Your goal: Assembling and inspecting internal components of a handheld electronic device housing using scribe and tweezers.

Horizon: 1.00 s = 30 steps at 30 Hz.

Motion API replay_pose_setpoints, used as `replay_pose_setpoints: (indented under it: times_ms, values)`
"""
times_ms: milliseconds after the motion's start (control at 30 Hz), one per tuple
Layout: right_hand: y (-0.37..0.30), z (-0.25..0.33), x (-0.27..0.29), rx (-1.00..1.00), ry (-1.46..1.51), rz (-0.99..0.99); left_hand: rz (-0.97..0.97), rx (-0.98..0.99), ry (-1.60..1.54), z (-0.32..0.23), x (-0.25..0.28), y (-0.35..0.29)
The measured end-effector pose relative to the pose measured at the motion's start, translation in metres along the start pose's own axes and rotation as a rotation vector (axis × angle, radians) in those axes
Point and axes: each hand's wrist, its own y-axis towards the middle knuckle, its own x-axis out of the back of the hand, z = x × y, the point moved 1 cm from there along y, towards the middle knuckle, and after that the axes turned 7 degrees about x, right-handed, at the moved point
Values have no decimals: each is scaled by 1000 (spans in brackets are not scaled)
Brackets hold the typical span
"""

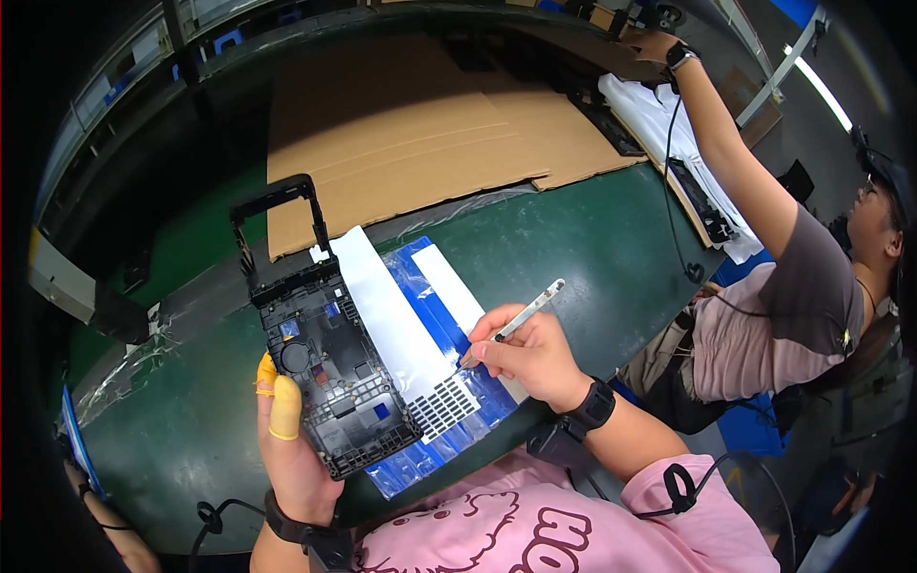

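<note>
My left hand [301,468], with yellow finger cots [286,411] on the thumb and a finger, grips a black plastic housing [349,392] by its left side. An open rectangular frame [277,196] sticks out from the housing's far end. Metal tweezers [530,307] are pinched in my right hand [540,363], their tips pointing down at a white sheet [382,315]. Rows of small black rectangular pieces [445,409] cover the sheet's near end, just below the tips. Whether the tips hold a piece is too small to tell.
The sheet lies on a blue plastic-wrapped pad [411,272] on the green table [592,258]. Brown cardboard [411,143] covers the far side. At right, a co-worker [764,277] reaches past white wrapping [640,110] and black parts [697,196]. A grey post [81,286] stands at left.
</note>
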Motion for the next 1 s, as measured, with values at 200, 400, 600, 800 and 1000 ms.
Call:
replay_pose_setpoints:
  times_ms: [200, 400, 600, 800, 1000]
  values:
    - [1, -3, -1, 12, -3, 8, -26, -39, 51, 0, 0, -2]
    - [0, 3, -4, -11, -11, -2, -76, -39, 74, 0, 8, -6]
    - [-11, 19, -13, 49, 196, 10, 8, 13, -29, 5, -1, -10]
    - [-22, 39, -67, 239, -10, 114, 92, 143, -126, 11, -5, -11]
    - [-18, 30, -79, 185, 5, 112, 85, 168, -179, 6, -2, -15]
